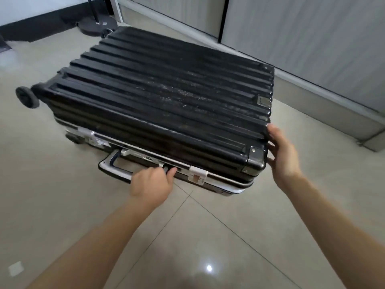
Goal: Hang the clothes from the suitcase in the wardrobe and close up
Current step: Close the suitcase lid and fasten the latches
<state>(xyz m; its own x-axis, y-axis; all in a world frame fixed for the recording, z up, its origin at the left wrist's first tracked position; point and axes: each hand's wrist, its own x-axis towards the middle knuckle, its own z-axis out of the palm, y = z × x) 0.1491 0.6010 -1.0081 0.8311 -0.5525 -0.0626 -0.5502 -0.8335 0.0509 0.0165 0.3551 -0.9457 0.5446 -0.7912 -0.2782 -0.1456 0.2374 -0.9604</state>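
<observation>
A black ribbed hard-shell suitcase (162,97) lies flat and closed on the tiled floor, with its silver frame and side handle (113,165) facing me. My left hand (151,184) grips the right end of that handle, its thumb pressed against the frame beside the combination lock (148,158). My right hand (281,155) rests with straight fingers against the suitcase's near right corner. Two pale latches (198,175) sit along the front frame. No clothes are in view.
The grey wardrobe (302,38) with its doors closed stands behind and to the right of the suitcase. A lamp base (96,26) sits on the floor at the far left. Bare tiled floor (208,236) lies in front of me.
</observation>
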